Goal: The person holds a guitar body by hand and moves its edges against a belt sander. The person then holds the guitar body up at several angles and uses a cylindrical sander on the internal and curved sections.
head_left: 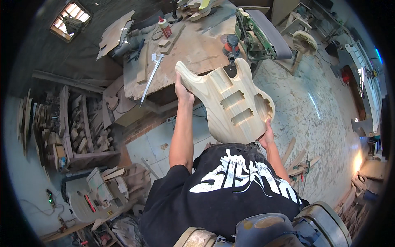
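A pale, unfinished electric guitar body [214,108] is held up in front of me, its two horns toward the workbench. Routed pockets show in its upper face: a neck pocket, two pickup cavities and a curved control cavity at the right. My left hand [184,92] grips the edge by the left horn, most of its fingers hidden underneath. Down at the lower right edge, my right hand [267,136] holds the body near the control cavity. Just beyond the horns, a red and black orbital sander [231,47] stands on the bench.
The wooden workbench [193,53] carries a metal caliper [152,78] at its left edge, a red-capped glue bottle [164,27] and wood strips. A green belt sander [263,35] stands at the back right. Racks of wood offcuts [84,140] fill the left side; clamped wood [302,164] lies at right.
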### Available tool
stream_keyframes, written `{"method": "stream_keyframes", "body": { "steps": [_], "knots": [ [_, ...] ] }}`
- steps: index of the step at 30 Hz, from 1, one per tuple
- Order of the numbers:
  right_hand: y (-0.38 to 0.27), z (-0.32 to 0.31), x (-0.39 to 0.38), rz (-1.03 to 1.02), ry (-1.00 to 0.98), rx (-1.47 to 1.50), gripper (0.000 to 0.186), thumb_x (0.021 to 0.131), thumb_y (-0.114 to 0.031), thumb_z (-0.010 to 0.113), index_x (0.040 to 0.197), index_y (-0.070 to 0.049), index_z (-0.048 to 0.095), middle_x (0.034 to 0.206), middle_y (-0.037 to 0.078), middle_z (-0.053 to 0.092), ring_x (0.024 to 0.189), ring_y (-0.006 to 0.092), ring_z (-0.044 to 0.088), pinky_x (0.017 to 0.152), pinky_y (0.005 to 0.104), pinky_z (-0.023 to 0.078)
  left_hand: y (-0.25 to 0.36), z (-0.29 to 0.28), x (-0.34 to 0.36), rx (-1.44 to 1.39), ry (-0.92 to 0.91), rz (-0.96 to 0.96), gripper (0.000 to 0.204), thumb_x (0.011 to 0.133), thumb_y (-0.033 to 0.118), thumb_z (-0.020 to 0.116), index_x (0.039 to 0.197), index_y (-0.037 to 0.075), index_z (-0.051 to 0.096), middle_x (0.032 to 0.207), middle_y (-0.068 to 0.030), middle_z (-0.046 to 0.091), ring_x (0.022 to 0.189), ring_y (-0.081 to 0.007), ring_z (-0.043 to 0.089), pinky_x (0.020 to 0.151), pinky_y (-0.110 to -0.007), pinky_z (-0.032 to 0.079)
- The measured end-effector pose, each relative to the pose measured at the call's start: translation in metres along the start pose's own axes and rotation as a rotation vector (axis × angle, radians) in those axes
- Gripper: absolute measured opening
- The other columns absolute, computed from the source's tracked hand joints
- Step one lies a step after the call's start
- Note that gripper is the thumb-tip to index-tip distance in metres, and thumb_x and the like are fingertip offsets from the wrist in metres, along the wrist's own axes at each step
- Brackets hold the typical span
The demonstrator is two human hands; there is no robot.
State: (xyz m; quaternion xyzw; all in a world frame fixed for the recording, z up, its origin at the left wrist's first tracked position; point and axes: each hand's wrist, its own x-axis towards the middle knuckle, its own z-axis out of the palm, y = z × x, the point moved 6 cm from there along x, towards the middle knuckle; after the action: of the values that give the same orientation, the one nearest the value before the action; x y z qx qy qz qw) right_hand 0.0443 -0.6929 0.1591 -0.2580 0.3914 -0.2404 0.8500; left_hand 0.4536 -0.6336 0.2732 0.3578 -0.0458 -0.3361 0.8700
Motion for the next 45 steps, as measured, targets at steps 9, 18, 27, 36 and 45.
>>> {"method": "stream_keyframes", "body": {
  "steps": [9,18,27,36,45],
  "knots": [
    [-0.009,-0.004,0.013,0.039,0.08,-0.181,0.066,0.093,-0.053,0.057,0.14,-0.009,0.047,0.134,0.009,0.058,0.12,0.0253,0.058,0.097,0.0484,0.049,-0.033,-0.042,-0.04,0.031,0.036,-0.125,0.069,0.1,0.059,0.038,0.14,0.004,0.044,0.142,-0.0149,0.05,0.131,-0.0307,0.048,0.113,-0.044,0.036],
    [-0.012,-0.072,0.019,-0.007,0.242,-0.149,0.045,0.09,-0.012,0.061,0.132,0.0,0.05,0.125,0.013,0.06,0.11,0.0265,0.062,0.09,0.0457,0.053,-0.067,-0.042,-0.093,-0.022,0.086,-0.129,0.083,0.089,0.071,0.051,0.139,0.005,0.045,0.14,-0.0113,0.052,0.131,-0.0276,0.047,0.114,-0.042,0.032],
    [0.001,-0.14,-0.024,0.095,0.287,-0.426,0.044,0.098,-0.02,0.061,0.136,-0.005,0.047,0.126,0.009,0.059,0.11,0.0247,0.061,0.09,0.0432,0.055,-0.117,-0.018,-0.134,0.122,0.158,-0.234,0.086,0.087,0.07,0.057,0.128,-0.006,0.051,0.123,-0.0155,0.06,0.118,-0.0229,0.055,0.105,-0.037,0.041],
    [0.012,-0.2,-0.08,0.225,0.336,-0.25,0.051,0.1,-0.029,0.059,0.14,-0.002,0.041,0.133,0.014,0.054,0.12,0.0316,0.057,0.091,0.0486,0.056,-0.159,0.087,-0.15,0.482,-0.057,-0.26,0.081,0.084,0.07,0.063,0.122,-0.002,0.058,0.11,-0.0111,0.063,0.104,-0.0182,0.057,0.092,-0.032,0.044],
    [0.014,-0.216,-0.077,0.243,0.365,-0.223,0.052,0.1,-0.03,0.058,0.137,0.002,0.041,0.128,0.019,0.057,0.114,0.0344,0.06,0.091,0.0455,0.056,-0.171,0.104,-0.14,0.544,-0.112,-0.242,0.081,0.084,0.069,0.063,0.121,-0.003,0.059,0.109,-0.0104,0.064,0.103,-0.0186,0.057,0.093,-0.032,0.044]
  ]
}}
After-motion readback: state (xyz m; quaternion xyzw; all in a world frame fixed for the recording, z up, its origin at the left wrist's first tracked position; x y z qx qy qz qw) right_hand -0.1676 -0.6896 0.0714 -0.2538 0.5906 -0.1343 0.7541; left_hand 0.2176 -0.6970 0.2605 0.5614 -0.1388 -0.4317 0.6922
